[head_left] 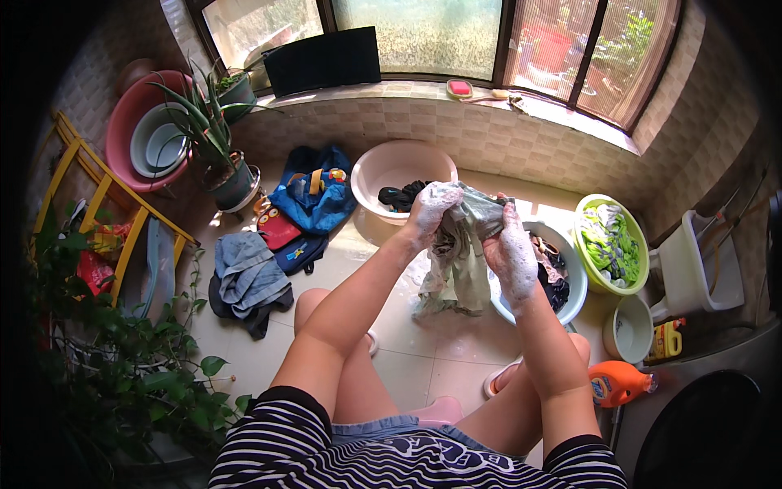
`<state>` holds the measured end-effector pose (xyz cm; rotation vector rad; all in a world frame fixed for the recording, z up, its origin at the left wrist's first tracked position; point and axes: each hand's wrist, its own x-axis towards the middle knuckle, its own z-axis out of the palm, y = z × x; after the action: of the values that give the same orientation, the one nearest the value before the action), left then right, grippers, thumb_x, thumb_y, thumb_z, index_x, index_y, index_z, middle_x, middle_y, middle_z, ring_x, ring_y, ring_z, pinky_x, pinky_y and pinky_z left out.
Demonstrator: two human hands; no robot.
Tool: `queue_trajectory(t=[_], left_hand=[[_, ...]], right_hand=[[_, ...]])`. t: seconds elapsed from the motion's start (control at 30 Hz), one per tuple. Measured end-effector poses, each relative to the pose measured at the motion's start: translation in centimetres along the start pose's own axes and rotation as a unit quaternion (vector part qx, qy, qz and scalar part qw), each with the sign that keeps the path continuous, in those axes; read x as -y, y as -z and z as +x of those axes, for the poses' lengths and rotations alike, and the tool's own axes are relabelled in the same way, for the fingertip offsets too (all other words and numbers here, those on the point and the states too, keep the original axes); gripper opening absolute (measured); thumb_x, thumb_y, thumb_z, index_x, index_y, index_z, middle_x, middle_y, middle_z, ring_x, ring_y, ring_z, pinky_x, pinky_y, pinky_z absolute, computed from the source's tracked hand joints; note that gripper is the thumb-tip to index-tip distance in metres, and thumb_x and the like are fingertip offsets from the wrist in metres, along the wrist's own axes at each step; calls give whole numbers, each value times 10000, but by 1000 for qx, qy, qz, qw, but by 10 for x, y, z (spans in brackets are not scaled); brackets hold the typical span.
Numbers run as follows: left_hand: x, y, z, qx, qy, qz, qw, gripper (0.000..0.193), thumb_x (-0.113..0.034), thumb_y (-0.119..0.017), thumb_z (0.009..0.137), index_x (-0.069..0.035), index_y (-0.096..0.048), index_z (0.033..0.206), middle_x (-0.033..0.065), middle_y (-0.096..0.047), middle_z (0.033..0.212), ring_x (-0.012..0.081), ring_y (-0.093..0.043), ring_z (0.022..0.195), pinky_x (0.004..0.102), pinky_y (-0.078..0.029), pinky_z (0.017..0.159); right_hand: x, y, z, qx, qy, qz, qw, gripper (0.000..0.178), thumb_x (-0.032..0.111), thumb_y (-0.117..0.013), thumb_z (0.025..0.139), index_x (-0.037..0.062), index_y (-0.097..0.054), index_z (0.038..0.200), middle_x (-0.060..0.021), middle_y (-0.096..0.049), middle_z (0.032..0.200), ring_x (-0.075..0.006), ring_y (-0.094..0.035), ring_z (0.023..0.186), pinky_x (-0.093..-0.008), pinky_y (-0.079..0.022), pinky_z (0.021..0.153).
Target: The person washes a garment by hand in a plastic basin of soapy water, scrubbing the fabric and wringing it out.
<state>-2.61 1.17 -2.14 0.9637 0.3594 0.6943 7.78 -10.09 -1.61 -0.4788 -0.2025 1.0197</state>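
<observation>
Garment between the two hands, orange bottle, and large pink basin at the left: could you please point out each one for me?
Garment point(463, 259), head view: middle of its hanging cloth.
Orange bottle point(622, 382), head view: side of its body.
Large pink basin point(120, 140), head view: its inner wall.

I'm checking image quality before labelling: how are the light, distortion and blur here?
Head view: daylight from the windows leaves bright patches on the floor, while the plant at lower left sits in shade; fisheye bowing bends the sill, and the corners go black; the left hand, right hand and cloth show no obvious blur.
</observation>
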Motion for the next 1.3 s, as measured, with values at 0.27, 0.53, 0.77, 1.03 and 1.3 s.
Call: queue_trajectory(t=[0.27,0.53,0.77,1.03,1.3], left_hand=[[28,-71,-43,123,-436,494,742,143,-170,-639,715,-57,-602,793,132,-576,756,302,-564,670,349,-460,627],[21,-39,-21,-15,-410,580,704,124,-135,-627,670,-39,-615,748,111,-567,622,256,-564,563,329,-454,540],[9,-30,-13,33,-397,540,741,105,-137,-603,669,-36,-575,680,124,-549,604,284,-545,562,346,-436,526],[33,-49,-34,138,-484,486,714,54,-128,-577,678,-87,-600,704,115,-565,663,282,-563,582,355,-469,589],[9,-11,14,20,-155,296,942,211,-193,-451,888,-59,-530,744,25,-535,682,132,-498,614,276,-404,585]], right_hand=[[1,50,5,312,-107,-34,943,203,259,-389,923,106,-498,999,-55,-544,899,-119,-544,832,-286,-465,775],[-28,25,-24,108,-56,-202,972,222,293,-348,924,133,-482,1001,10,-503,934,-99,-496,843,-233,-436,708],[-34,22,-26,72,-91,-255,960,216,273,-363,912,118,-470,1020,-24,-485,972,-120,-478,892,-247,-437,747],[-38,41,-13,176,-189,42,965,244,296,-390,914,129,-488,1062,-58,-494,951,-151,-497,846,-244,-428,770],[-5,-1,-5,16,-220,32,975,554,488,-311,897,-11,-462,1084,-169,-551,1028,-309,-546,914,-420,-429,863]])
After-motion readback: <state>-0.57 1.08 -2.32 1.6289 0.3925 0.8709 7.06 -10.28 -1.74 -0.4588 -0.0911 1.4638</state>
